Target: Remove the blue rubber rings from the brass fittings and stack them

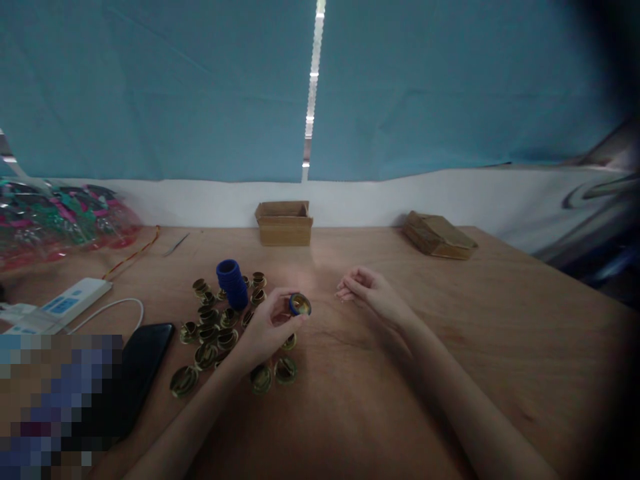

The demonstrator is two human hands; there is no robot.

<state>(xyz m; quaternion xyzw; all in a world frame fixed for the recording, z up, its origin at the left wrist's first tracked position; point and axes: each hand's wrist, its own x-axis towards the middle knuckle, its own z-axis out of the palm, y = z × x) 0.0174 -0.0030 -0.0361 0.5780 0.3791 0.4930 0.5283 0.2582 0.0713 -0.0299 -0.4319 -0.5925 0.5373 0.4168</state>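
My left hand (273,327) grips a small round brass-coloured metal cup with a blue ring (300,305) around its rim, held between thumb and fingers above the table. To its right, my right hand (367,292) hovers apart from the cup, fingers curled together; whether anything tiny is in them is hidden. A leaning stack of blue rings (233,285) stands beyond my left hand. Around that stack, several loose brass-coloured cups (206,357) lie spread on the wooden table (360,407), some partly covered by my left hand and forearm.
An open cardboard box (285,232) stands at the back; another cardboard box (439,235) sits back right. On the left are a black phone (150,353), a white power strip (75,300) with cables, tweezers (177,245) and plastic-bagged items (65,217). A blue curtain (175,93) hangs behind.
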